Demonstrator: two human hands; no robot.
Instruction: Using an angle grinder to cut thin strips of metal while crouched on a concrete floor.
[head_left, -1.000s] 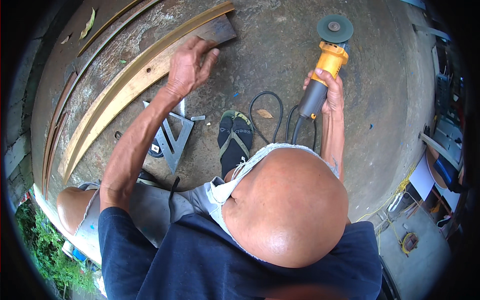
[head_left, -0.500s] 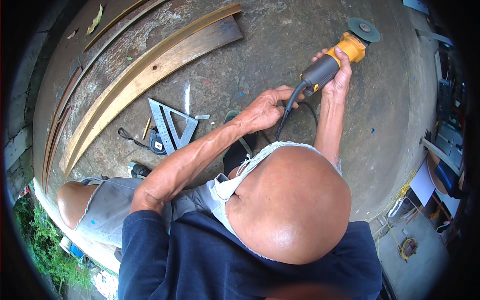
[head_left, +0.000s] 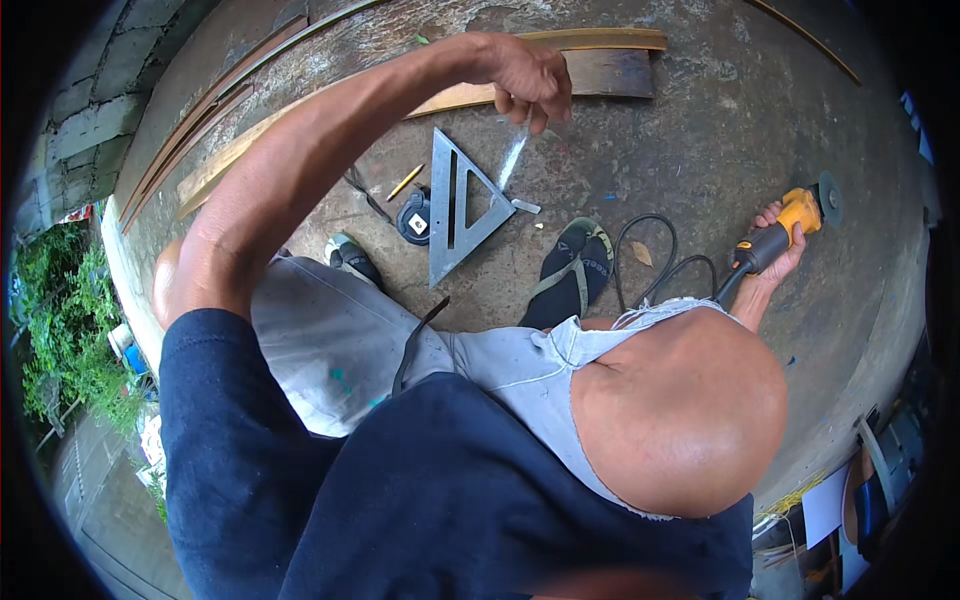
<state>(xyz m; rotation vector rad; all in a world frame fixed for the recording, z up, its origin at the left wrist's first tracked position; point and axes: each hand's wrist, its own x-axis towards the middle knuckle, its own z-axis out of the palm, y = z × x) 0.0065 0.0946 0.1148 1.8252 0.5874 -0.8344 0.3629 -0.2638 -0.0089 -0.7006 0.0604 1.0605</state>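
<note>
My right hand [head_left: 785, 250] grips an angle grinder [head_left: 768, 246] by its yellow and dark grey body, off to the right. Its greenish disc [head_left: 829, 198] points away from me. The black cord [head_left: 672, 240] loops back over the floor towards my leg. My left hand [head_left: 532, 82] is stretched out ahead above a wooden plank [head_left: 615, 72], fingers loosely bent downward and a little apart, nothing visible in them. Below that hand lies a metal speed square [head_left: 447, 215], beside a white mark [head_left: 512, 160] on the floor and a small pale stick [head_left: 526, 207].
A tape measure [head_left: 414, 216] and a yellow pencil [head_left: 405, 182] lie left of the square. Long thin strips [head_left: 200, 120] stretch along the far left. My sandalled foot [head_left: 575, 265] stands near the cord, close to a dry leaf [head_left: 641, 253]. Assorted items crowd the lower right edge.
My left hand has left the grinder's cord end and reached forward over the plank. My right hand has carried the grinder down and to the right. The view has shifted left.
</note>
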